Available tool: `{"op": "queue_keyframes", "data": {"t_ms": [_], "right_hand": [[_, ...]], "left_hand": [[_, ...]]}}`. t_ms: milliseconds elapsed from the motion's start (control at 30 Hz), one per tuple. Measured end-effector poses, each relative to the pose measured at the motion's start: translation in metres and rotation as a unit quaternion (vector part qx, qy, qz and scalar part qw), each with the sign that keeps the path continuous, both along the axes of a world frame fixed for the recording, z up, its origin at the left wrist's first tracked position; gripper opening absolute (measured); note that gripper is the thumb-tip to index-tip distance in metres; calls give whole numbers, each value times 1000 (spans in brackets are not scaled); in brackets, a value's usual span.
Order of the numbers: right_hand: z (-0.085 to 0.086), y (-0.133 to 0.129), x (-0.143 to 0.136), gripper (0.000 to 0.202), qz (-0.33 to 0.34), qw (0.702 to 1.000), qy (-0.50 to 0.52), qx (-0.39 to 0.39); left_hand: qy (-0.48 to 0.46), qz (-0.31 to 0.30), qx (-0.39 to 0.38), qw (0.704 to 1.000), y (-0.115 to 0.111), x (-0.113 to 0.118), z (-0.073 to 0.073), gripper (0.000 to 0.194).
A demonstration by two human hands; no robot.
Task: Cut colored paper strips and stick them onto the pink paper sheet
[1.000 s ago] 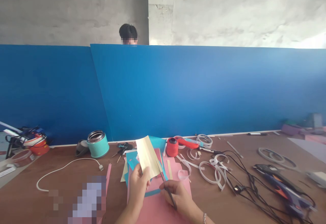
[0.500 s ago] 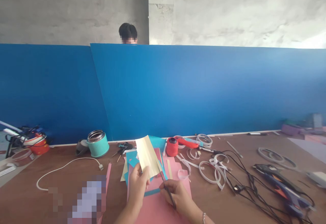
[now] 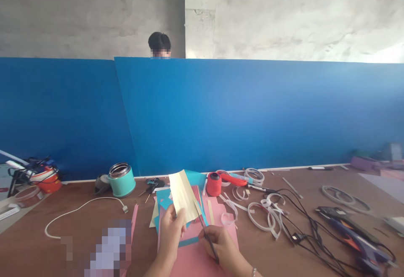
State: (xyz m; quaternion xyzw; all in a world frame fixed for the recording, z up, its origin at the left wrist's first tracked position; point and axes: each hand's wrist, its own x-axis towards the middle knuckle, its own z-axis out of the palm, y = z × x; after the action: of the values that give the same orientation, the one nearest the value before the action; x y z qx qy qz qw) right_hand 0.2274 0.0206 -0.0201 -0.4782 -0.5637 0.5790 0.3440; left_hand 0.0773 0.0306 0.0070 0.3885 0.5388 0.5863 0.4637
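Note:
My left hand pinches the lower part of a pale yellow paper, raised above the pile. In my right hand are dark-handled scissors, their blades pointing up and left along the paper's right edge. A thin strip shows beside that edge at the blades. Beneath both hands lie pink paper sheets, with a blue strip across them. Blue paper and red striped pieces stick out behind the yellow paper.
A turquoise container and white cable lie left. Right of the papers are a red spool, white coiled strips, black cables and a dark blue tool. Behind the blue partition, a person's head shows.
The view has shifted slightly, so everything sits a little lower. Both hands keep nearly the same hold on the paper and scissors.

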Motion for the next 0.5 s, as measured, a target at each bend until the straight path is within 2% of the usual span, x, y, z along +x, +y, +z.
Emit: {"op": "queue_keyframes", "data": {"t_ms": [500], "right_hand": [[-4, 2, 1, 21, -8, 1000, 21, -15]], "left_hand": [[-13, -27, -1, 1000, 0, 1, 0, 19]]}}
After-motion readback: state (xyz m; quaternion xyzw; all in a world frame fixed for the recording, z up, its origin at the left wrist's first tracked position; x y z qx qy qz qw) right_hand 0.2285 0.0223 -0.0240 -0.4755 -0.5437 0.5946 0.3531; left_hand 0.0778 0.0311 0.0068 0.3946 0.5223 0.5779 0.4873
